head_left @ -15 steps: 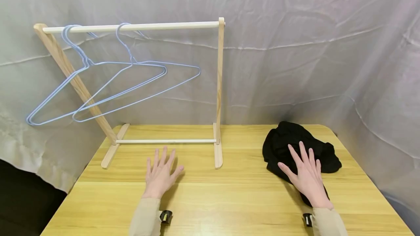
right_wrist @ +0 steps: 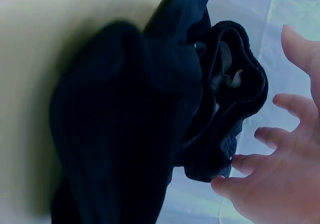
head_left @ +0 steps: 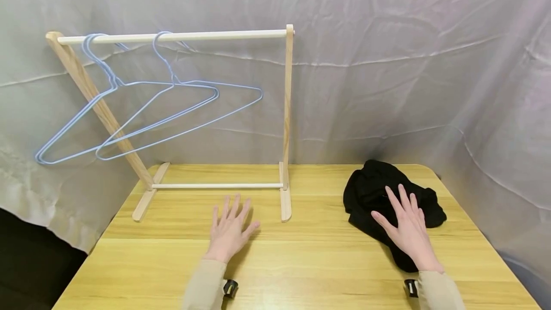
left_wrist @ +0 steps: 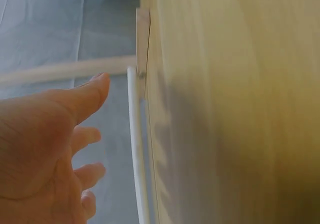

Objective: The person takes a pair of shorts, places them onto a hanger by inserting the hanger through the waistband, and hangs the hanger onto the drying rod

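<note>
A crumpled black garment [head_left: 366, 200] lies on the right part of the table. My right hand [head_left: 411, 233] hovers over its near side, fingers spread and holding nothing. In the right wrist view a gathered opening in the garment [right_wrist: 115, 109] shows pale tags inside, and the fingers of the right hand [right_wrist: 280, 179] extend close to it; contact cannot be told. My left hand [head_left: 228, 233] is over the table in front of the wooden rack, fingers spread. The left wrist view shows that hand [left_wrist: 45, 149] with nothing in it, near the rack's white lower bar [left_wrist: 135, 144].
On the left of the table [head_left: 310, 262] stands the wooden rack [head_left: 287, 109]. Several light-blue wire hangers [head_left: 174, 79] hang from its top bar [head_left: 236, 35]. Grey cloth [head_left: 379, 90] hangs behind the table and along its sides.
My left hand has shifted right over the table, and my right hand has moved slightly right above the garment. The garment, rack and hangers have stayed put.
</note>
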A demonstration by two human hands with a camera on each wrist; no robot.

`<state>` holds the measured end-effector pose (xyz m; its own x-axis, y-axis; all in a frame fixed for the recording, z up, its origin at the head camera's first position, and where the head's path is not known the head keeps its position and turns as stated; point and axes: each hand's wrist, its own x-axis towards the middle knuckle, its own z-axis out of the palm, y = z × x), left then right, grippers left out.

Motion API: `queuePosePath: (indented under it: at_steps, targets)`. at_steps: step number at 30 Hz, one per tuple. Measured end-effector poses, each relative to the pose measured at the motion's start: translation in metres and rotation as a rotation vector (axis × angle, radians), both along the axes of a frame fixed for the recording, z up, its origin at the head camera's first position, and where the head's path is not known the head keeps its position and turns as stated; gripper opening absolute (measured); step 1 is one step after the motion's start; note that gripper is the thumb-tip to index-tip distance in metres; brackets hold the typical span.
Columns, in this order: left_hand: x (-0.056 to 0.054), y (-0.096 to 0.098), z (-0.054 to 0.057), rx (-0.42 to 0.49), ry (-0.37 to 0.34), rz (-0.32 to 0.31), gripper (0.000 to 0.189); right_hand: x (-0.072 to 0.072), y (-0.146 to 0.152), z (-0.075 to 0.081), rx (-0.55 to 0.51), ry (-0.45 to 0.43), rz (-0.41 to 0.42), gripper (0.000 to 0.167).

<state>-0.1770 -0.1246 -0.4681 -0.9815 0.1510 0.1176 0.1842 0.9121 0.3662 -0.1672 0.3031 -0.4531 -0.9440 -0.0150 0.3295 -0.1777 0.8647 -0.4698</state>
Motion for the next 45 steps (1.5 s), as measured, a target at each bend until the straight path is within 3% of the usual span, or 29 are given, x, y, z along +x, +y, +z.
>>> queuePosePath:
  at_steps: [11, 24, 36, 41, 45]
  targets:
    - [0.0, 0.038, 0.001, -0.06, 0.029, -0.13, 0.066, -0.005, 0.024, 0.005, -0.01, 0.022, -0.008, 0.082]
    - [0.004, 0.087, 0.004, -0.221, 0.023, -0.282, 0.067, -0.019, 0.049, 0.004, -0.019, -0.007, -0.026, 0.083]
    - [-0.007, 0.115, 0.001, -0.183, -0.039, -0.361, 0.066, -0.035, 0.058, 0.005, -0.052, -0.043, -0.022, 0.085]
    - [-0.013, 0.129, 0.001, -0.121, -0.112, -0.42, 0.067, -0.045, 0.056, 0.004, -0.113, -0.078, -0.014, 0.088]
    - [-0.018, 0.142, 0.003, -0.048, -0.193, -0.472, 0.069, -0.052, 0.056, 0.002, -0.095, -0.115, 0.003, 0.085]
